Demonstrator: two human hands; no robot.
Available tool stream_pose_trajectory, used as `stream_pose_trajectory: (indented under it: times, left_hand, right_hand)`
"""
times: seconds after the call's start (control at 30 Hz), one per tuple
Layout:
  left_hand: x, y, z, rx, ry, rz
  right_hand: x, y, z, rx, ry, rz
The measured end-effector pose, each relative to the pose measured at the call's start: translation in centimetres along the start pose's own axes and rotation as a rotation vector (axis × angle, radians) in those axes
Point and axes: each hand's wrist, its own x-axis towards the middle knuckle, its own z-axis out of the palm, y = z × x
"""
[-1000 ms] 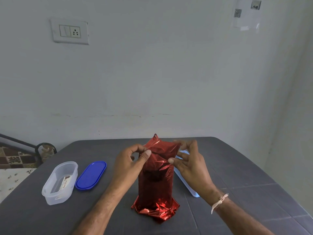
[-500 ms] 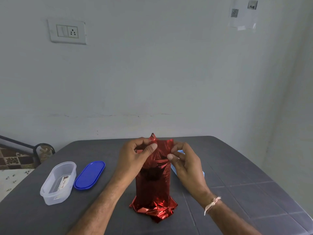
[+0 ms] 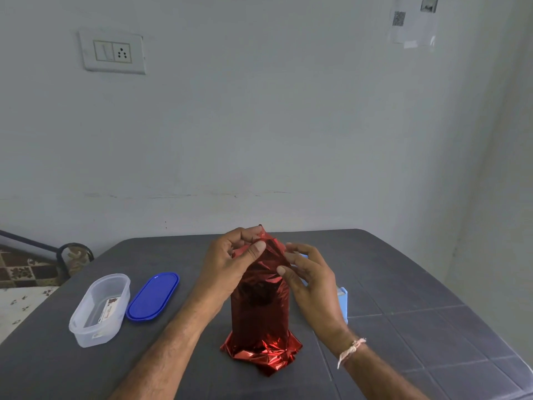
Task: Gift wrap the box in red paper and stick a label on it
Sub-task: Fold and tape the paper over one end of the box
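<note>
Left grip (image 3: 227,267) pinches red paper (image 3: 259,313), top seemingly lowered.

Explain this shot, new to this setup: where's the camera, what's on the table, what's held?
No machine here: a person works with bare hands, and one wide-angle camera on their head looks forward and down. On the grey table, shiny red paper covers something tall and upright; the box itself is hidden. The left hand pinches the paper's top, and the right hand appears to pinch its right edge. To the left lie a clear tub with a card in it and a blue lid beside it. A light blue thing lies partly hidden behind the right hand.
</note>
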Motion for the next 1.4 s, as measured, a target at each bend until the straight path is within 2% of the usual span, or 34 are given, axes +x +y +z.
stream_pose_trajectory:
  times: [0.13, 0.3, 0.7, 0.9, 1.23, 1.4]
  left_hand:
    - [0.2, 0.1, 0.0, -0.054, -0.095, -0.054]
    - [0.0, 0.1, 0.3, -0.084, -0.047, -0.075]
    - [0.0, -0.4, 0.8, -0.141, 0.048, -0.083]
    - [0.0, -0.1, 0.4, -0.166, 0.046, -0.106]
    - [0.1, 0.1, 0.4, -0.143, -0.009, -0.061]
    - [0.4, 0.0, 0.1, -0.072, -0.021, -0.041]
  right_hand:
    - [0.3, 0.1, -0.2, 0.031, -0.021, 0.013]
    - [-0.2, -0.2, -0.5, 0.198, -0.027, 0.108]
    - [-1.1, 0.1, 0.8, 0.057, 0.174, 0.048]
    - [-1.1, 0.2, 1.1, 0.019, 0.175, 0.004]
    - [-0.7, -0.7, 1.2, 0.066, 0.196, 0.061]
    - [-0.4, -1.8, 1.1, 0.148, 0.150, 0.127]
